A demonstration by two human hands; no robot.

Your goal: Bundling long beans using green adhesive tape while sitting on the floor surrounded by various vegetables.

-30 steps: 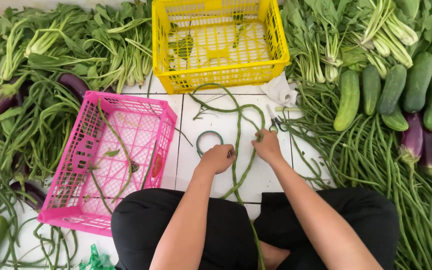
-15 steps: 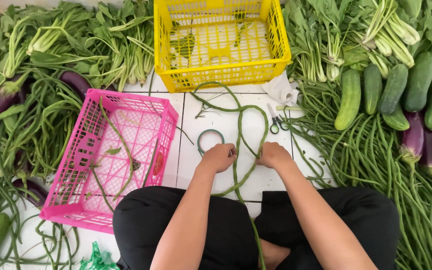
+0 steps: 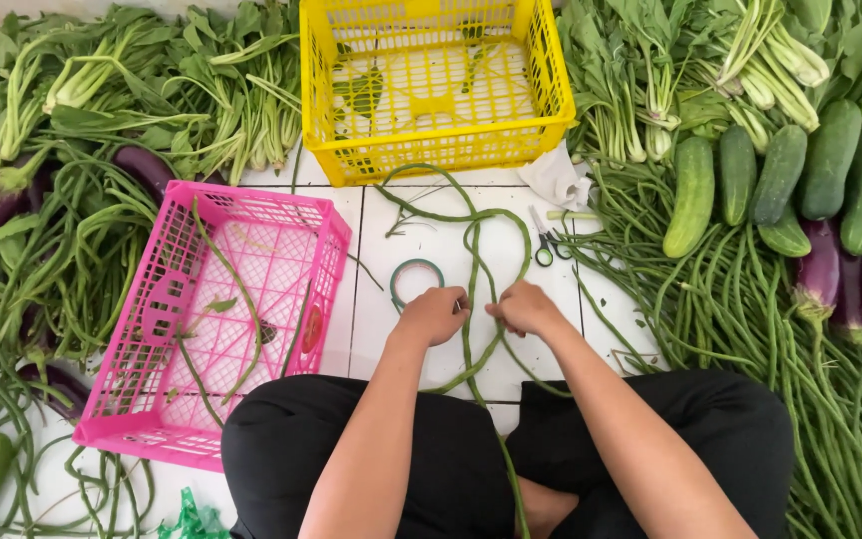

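The left hand (image 3: 433, 315) and right hand (image 3: 524, 308) sit close together on a bunch of long green beans (image 3: 471, 269) that loops across the white tiled floor (image 3: 611, 329) ahead of the crossed legs. Just beyond the left hand lies a roll of green tape (image 3: 418, 282). Small scissors (image 3: 543, 243) lie right of the loop. A yellow plastic crate (image 3: 438, 82) stands behind; a pink plastic crate (image 3: 221, 319) stands left. Dark green cucumbers (image 3: 780, 175) rest on heaped beans at right.
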